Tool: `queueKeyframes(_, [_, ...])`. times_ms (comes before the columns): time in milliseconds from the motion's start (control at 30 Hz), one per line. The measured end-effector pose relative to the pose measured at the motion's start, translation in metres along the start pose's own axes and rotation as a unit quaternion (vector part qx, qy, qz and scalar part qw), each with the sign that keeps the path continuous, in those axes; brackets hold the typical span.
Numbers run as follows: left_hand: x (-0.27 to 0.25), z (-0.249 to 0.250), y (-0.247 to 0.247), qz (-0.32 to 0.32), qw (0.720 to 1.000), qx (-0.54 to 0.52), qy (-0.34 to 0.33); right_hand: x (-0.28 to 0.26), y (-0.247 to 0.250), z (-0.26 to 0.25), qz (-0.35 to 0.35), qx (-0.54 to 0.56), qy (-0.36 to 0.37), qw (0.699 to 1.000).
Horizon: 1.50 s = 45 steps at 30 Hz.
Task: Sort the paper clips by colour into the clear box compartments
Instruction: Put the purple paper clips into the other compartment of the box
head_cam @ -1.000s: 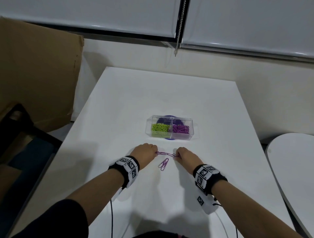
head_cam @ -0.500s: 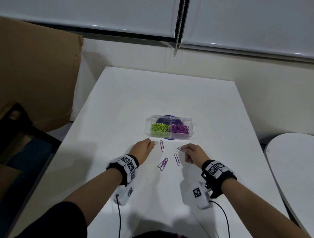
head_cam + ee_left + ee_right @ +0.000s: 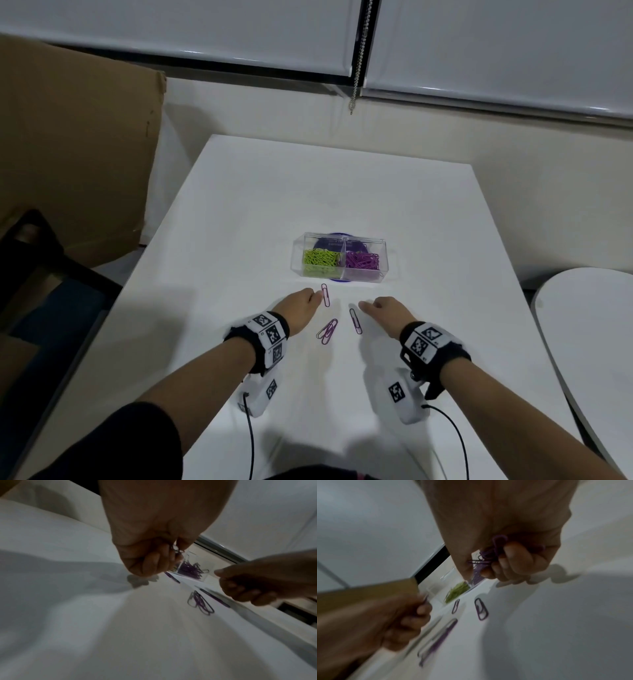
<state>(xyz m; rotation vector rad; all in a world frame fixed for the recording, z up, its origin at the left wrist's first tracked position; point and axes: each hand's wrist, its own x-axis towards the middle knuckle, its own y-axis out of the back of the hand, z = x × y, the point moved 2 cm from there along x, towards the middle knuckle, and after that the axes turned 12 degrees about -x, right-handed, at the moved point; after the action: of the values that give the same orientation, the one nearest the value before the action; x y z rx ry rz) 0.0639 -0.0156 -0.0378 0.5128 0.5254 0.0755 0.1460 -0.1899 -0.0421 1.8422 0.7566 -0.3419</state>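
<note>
Purple clips wait at the edge of a half-filled sorting box

Two hands hover low over a white table (image 3: 239,212), with the clear box (image 3: 383,253) at twelve o'clock, green clips (image 3: 320,261) in its left compartment and purple ones (image 3: 362,261) in its right. The right hand (image 3: 513,555) has its fingers curled round a small bunch of purple clips (image 3: 498,543). The left hand (image 3: 297,308) has its fingers curled too; something thin shows between them, too blurred to name. Loose purple clips lie between the hands: one (image 3: 325,294) by the left fingertips, one (image 3: 355,320) at the right hand's nine o'clock, a linked pair (image 3: 328,331) at six. Gathering appears under way; the next move likely calls for pinching up these flat clips and dropping them in the right compartment.
</note>
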Motion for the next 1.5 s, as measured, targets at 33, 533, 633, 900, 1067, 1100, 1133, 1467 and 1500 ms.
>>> queueKeyframes(33, [-0.002,0.002,-0.002,0.000,0.999,0.036,0.006,-0.001,-0.003,-0.002,0.013,-0.056,0.006,0.998])
queueKeyframes(533, [-0.011,0.008,-0.036,-0.057,0.948,0.308,-0.060,-0.005,-0.018,-0.017,0.000,-0.161,0.073,0.984])
queueKeyframes(633, [-0.011,0.011,-0.035,-0.066,0.929,0.356,-0.079,-0.006,-0.018,-0.015,-0.008,-0.178,0.093,0.980])
queueKeyframes(900, [0.013,0.006,0.000,-0.047,0.960,0.254,-0.111,-0.006,-0.018,-0.015,-0.016,-0.186,0.103,0.977])
queueKeyframes(1067, [0.025,0.015,0.012,-0.057,0.945,0.295,-0.127,-0.008,-0.020,-0.015,-0.022,-0.184,0.108,0.977])
queueKeyframes(1100, [0.027,0.016,0.013,-0.075,0.938,0.313,-0.125,-0.007,-0.020,-0.014,-0.031,-0.190,0.108,0.975])
queueKeyframes(1133, [0.031,0.017,0.012,-0.088,0.933,0.328,-0.119,-0.006,-0.018,-0.012,-0.043,-0.199,0.112,0.973])
queueKeyframes(1467, [0.038,0.011,0.010,-0.113,0.912,0.385,-0.085,0.009,0.088,-0.059,-0.002,-0.220,0.155,0.963])
queueKeyframes(1500, [0.037,0.011,0.011,-0.114,0.911,0.386,-0.088,0.014,0.096,-0.065,0.020,-0.223,0.153,0.963])
